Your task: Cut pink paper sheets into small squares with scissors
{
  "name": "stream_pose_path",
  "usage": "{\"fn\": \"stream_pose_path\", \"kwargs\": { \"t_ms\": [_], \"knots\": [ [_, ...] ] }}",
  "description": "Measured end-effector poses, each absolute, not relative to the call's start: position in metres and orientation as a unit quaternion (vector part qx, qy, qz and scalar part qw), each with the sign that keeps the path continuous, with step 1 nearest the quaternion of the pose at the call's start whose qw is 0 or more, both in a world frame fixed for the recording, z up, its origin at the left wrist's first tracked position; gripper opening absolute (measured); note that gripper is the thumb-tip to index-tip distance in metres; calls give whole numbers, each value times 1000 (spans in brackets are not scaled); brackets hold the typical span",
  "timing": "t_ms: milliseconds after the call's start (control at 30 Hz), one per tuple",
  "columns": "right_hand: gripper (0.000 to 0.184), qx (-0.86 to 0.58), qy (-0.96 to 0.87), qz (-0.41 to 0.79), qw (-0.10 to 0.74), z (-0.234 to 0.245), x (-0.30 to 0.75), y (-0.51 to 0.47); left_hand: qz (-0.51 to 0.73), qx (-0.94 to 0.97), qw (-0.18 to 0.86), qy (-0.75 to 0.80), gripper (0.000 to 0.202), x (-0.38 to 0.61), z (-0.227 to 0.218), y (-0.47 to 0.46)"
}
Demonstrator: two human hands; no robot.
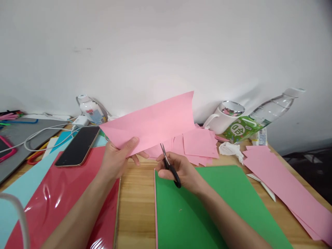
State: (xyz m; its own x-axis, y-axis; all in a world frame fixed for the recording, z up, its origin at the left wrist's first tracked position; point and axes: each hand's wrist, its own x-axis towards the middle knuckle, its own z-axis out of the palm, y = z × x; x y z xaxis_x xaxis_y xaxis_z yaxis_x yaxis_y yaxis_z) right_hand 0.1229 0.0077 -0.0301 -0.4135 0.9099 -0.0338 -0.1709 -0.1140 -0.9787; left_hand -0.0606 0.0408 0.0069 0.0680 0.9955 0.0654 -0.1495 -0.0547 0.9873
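Note:
A wide strip of pink paper (153,121) is held up at a slant, its left end pinched by my left hand (119,157) with the thumb on the near face. In my right hand (178,171) are black-handled scissors (172,171), blades pointing up at the paper's lower edge. The blades look close together; whether they touch the paper I cannot tell. Behind and below the strip lies a pile of cut pink pieces (199,143). A green sheet (202,214) lies under my right hand, and red plastic-wrapped paper (70,193) under my left forearm.
A phone (77,146) rests on the red paper, near a white charger cable. Along the wall stand a small bottle (92,109), a white mug (220,119), a green packet (241,129) and a leaning clear bottle (272,107). Long pink strips (287,190) and crumpled tissue (230,149) lie right.

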Motion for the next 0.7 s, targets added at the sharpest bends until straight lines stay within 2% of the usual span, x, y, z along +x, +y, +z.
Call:
{"fn": "stream_pose_path", "kwargs": {
  "t_ms": [200, 700],
  "knots": [
    [34, -365, -518, 655, 413, -24, 122, 6, 516, 503, 540, 435, 9, -58, 5, 38],
    [33, -365, -513, 663, 405, -26, 121, 5, 504, 511, 546, 432, 10, -57, 5, 37]
  ]
}}
